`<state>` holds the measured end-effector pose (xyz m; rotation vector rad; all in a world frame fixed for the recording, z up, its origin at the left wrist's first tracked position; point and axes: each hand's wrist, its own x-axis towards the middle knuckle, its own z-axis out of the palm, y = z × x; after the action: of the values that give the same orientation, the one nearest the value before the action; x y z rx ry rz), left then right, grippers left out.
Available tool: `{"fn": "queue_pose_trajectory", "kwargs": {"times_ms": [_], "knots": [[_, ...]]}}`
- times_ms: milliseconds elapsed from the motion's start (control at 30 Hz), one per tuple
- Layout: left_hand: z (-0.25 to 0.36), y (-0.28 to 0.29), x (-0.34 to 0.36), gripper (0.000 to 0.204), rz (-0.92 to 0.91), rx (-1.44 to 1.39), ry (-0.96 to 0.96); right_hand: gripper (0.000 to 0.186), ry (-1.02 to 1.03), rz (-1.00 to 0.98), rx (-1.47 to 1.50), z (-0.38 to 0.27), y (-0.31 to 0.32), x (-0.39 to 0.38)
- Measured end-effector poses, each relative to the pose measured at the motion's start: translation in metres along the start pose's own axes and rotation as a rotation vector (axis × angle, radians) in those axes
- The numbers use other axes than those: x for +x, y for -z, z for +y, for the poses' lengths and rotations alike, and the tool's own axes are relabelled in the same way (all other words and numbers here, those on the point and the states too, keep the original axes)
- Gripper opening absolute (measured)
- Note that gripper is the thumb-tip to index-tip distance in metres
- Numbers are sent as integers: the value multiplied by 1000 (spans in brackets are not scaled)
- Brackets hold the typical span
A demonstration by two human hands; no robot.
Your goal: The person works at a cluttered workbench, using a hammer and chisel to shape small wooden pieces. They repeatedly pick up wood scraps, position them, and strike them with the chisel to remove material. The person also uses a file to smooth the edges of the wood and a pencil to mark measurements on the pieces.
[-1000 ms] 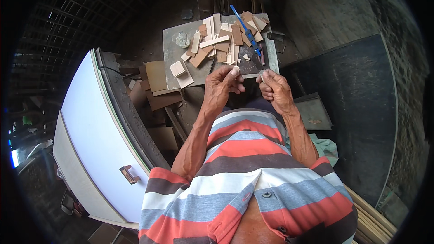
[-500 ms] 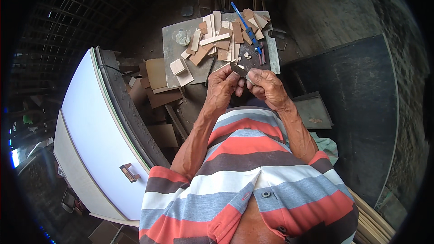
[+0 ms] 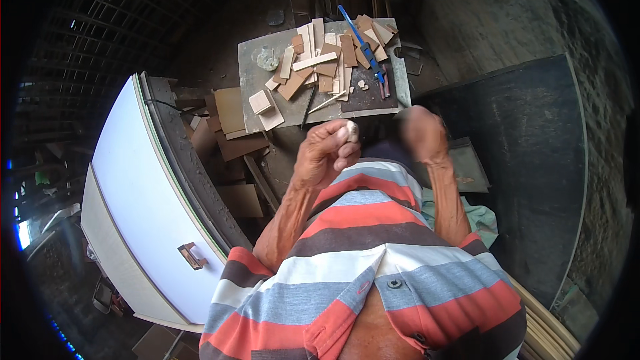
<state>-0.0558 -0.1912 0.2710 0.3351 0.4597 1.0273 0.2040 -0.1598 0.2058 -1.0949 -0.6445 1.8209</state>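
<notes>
My left hand (image 3: 325,152) is raised just in front of the table's near edge. Thumb and fingers are closed on a small pale piece (image 3: 353,132), which looks like wood. Away to the right, my right hand (image 3: 424,135) is smeared by motion. Something grey and blurred shows at its far-left side, too unclear to name. Beyond my left hand, a thin pale wood strip (image 3: 327,102) and a dark slender tool (image 3: 309,105) lie by the near edge of the table. Small pale chips (image 3: 362,85) rest on a dark patch there.
Many flat wood offcuts (image 3: 317,60) are heaped on the worn table (image 3: 250,70), beside a blue saw-like tool (image 3: 363,47) and a clear dish (image 3: 267,59). A white panel with a handle (image 3: 153,200) stands at left. A dark board (image 3: 520,167) leans at right.
My hands have moved apart. The right one swung right and is blurred; the left came slightly nearer to me. The dark blade seen between them no longer shows clearly.
</notes>
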Motion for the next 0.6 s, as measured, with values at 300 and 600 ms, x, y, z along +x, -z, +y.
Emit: {"fn": "queue_pose_trajectory", "kwargs": {"times_ms": [300,600], "knots": [[15,1,27,16,179,250,-71,28,-126,-290,38,-30,-73,-10],[0,4,32,15,226,325,-141,30,-149,-231,-150,-25,-90,2]]}}
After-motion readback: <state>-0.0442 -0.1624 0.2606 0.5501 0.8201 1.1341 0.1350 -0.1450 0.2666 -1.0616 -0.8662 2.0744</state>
